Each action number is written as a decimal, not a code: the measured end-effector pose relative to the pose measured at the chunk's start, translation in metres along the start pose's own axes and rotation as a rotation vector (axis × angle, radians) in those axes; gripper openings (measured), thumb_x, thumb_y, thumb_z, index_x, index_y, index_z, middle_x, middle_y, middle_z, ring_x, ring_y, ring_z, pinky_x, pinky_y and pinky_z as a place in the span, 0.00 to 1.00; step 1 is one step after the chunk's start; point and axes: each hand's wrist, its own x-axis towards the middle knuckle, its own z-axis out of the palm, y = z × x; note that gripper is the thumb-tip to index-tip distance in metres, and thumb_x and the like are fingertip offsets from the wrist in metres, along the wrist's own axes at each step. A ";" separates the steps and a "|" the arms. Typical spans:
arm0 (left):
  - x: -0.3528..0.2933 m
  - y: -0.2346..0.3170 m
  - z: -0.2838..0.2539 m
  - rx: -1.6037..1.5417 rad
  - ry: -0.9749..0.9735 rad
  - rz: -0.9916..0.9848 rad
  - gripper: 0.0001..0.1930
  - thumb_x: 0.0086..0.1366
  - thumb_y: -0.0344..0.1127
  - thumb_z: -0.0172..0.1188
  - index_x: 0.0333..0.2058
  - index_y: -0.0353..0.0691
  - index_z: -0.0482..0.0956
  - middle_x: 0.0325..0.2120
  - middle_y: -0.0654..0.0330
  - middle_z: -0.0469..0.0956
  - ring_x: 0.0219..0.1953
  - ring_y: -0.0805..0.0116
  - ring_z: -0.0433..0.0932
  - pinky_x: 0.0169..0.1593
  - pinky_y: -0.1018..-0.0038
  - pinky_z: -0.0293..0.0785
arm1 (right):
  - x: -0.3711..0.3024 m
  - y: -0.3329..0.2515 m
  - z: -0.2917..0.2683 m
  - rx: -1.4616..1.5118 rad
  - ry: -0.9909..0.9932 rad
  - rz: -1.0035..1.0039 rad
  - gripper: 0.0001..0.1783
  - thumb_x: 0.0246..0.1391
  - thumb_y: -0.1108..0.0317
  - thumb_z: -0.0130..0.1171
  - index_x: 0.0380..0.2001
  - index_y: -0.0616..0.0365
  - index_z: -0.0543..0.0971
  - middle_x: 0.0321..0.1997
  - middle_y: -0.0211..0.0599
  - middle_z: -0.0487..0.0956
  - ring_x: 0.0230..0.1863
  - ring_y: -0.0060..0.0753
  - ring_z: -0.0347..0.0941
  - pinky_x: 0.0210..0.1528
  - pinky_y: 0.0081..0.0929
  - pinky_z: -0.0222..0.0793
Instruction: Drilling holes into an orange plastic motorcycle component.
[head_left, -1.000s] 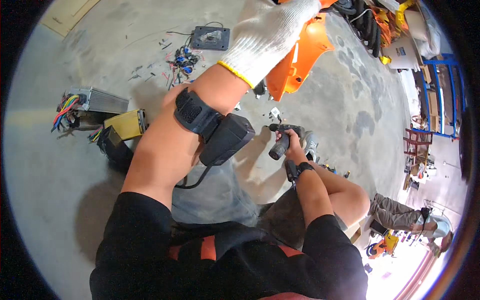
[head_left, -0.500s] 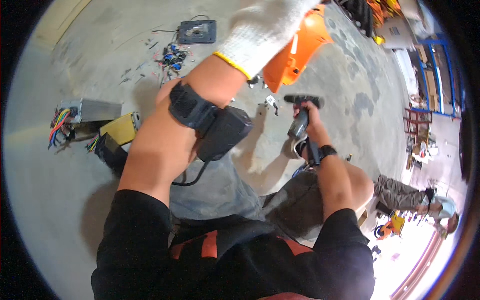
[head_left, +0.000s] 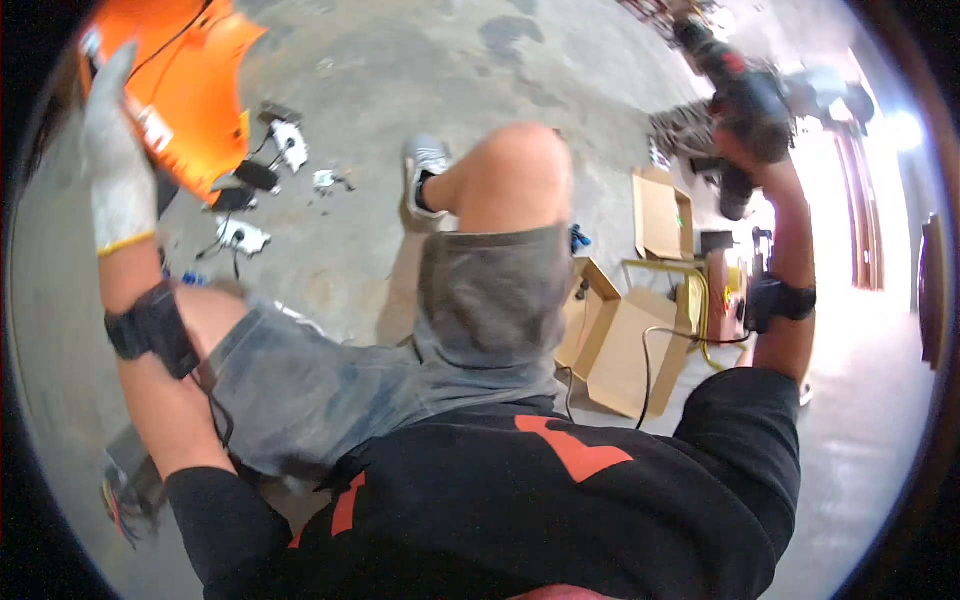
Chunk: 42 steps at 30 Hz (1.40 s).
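At the upper left, my left hand (head_left: 118, 165), in a white work glove with a yellow cuff edge, grips the edge of an orange curved plastic cover (head_left: 205, 95). A thin dark cord runs across the cover, and it is tilted up off the floor. My right hand (head_left: 752, 160), bare, is raised at the upper right and wrapped round the handle of a black cordless drill (head_left: 748, 105). The drill points up and left, away from the cover. Blur hides the exact finger positions on it.
White parts (head_left: 243, 236) with dark leads lie on the concrete floor below the cover. Open cardboard boxes (head_left: 640, 345) stand right of my raised knee (head_left: 515, 180). A metal box with coloured wires (head_left: 125, 490) sits at the lower left. Another person (head_left: 690, 130) is behind the drill.
My view has swung to the right. My left hand and the orange cover now appear at the far left. My right hand has lifted the drill from low near the floor to the upper right.
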 end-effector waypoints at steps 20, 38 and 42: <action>-0.035 0.029 -0.056 0.049 0.257 -0.154 0.24 0.69 0.43 0.53 0.60 0.43 0.66 0.54 0.58 0.74 0.55 0.63 0.74 0.55 0.59 0.72 | -0.080 0.260 0.450 -0.275 -0.532 0.587 0.75 0.34 0.61 0.77 0.72 0.58 0.30 0.58 0.60 0.71 0.57 0.59 0.72 0.59 0.45 0.68; -0.049 0.085 -0.082 -0.037 0.161 0.148 0.11 0.67 0.36 0.55 0.42 0.35 0.74 0.37 0.51 0.80 0.35 0.56 0.83 0.40 0.61 0.83 | 0.050 0.250 0.504 -0.846 -1.350 0.071 0.29 0.51 0.42 0.61 0.40 0.57 0.84 0.40 0.46 0.84 0.44 0.50 0.81 0.50 0.45 0.74; -0.050 0.060 -0.082 0.324 0.554 0.159 0.14 0.69 0.40 0.53 0.44 0.34 0.75 0.37 0.50 0.80 0.35 0.58 0.83 0.37 0.60 0.84 | 0.123 0.127 0.584 -0.115 -0.862 -0.234 0.21 0.57 0.55 0.57 0.47 0.60 0.79 0.38 0.59 0.80 0.42 0.64 0.77 0.45 0.49 0.73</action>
